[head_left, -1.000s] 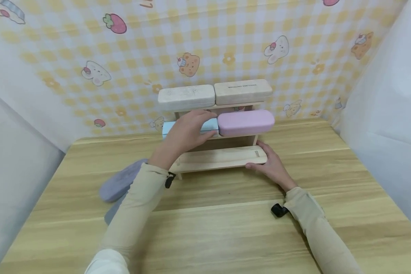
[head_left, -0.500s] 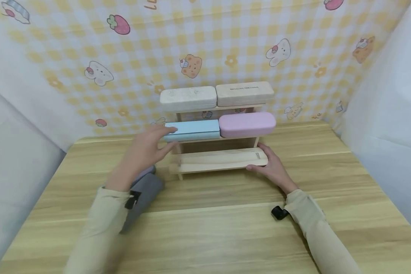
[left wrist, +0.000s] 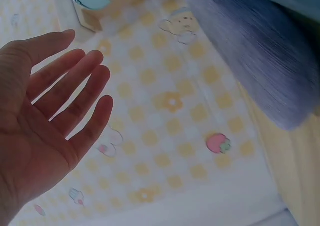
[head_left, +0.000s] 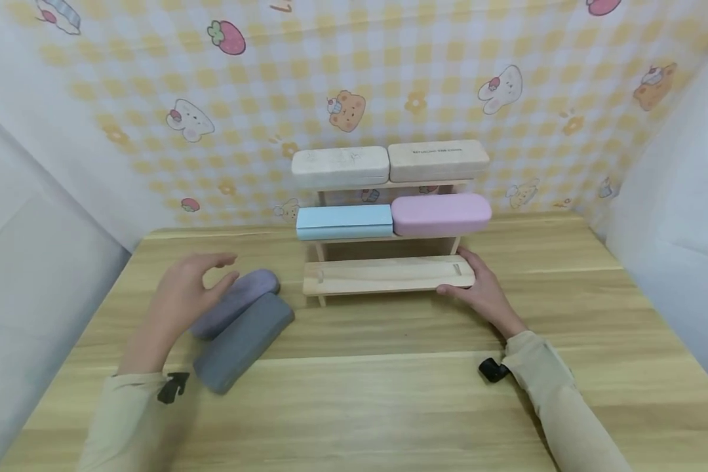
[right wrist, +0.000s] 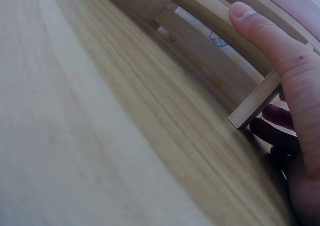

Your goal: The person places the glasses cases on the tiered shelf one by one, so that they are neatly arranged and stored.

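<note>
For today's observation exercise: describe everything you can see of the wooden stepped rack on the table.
The pale wooden three-tier stepped rack stands upright on the wood-grain table, against the patterned backdrop. Its top step holds two beige cases, its middle step a light blue case and a pink case; the lowest step is bare, with a small slot near each end. The right hand grips that step's right end, thumb on top.

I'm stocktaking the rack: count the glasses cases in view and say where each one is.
6. Two beige cases on the top shelf; a blue case and a pink case on the middle shelf; a purple case and a grey case on the table. None seems hidden.
</note>
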A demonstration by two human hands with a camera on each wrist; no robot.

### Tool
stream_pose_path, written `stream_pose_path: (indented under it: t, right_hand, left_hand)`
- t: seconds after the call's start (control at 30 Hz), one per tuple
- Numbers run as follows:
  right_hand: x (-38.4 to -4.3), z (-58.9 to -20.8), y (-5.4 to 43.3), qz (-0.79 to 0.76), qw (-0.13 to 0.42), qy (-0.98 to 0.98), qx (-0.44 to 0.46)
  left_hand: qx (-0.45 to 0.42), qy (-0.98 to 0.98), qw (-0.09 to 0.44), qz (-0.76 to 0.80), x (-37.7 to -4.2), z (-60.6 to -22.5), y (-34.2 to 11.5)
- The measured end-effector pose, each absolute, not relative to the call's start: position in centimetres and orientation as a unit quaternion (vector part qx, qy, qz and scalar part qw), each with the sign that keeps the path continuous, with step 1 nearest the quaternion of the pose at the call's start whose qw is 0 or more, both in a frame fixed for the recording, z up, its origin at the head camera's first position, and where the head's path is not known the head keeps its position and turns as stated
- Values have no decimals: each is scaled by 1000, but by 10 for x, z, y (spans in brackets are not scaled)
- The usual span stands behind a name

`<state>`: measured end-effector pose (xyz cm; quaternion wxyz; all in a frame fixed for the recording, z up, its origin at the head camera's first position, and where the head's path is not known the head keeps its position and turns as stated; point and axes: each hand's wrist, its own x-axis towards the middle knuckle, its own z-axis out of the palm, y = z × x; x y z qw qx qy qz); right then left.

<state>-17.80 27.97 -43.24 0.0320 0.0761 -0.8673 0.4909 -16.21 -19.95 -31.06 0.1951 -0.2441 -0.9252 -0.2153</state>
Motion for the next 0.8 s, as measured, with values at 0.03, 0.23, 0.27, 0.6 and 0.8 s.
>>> stream_pose_path:
  t: [0.03, 0.23, 0.27, 0.6, 0.8]
  right_hand:
    - [-177, -433, 281, 489, 33, -868, 75]
    - [-177, -433, 285, 490, 34, -868, 76]
    - [-177, -433, 285, 491, 33, -867, 76]
    - [-180, -432, 281, 493, 32, -867, 67]
    - [-180, -434, 279, 500, 32, -863, 71]
  left_hand:
    - [-242, -925, 196, -219, -160, -312, -203]
    - [-230, -924, 190, -240, -150, -317, -217]
    - [-229, -925, 186, -240, -149, -318, -220]
    - [-195, -937, 158, -243, -138, -330, -245]
    - [-173, -946, 139, -237, -130, -338, -260]
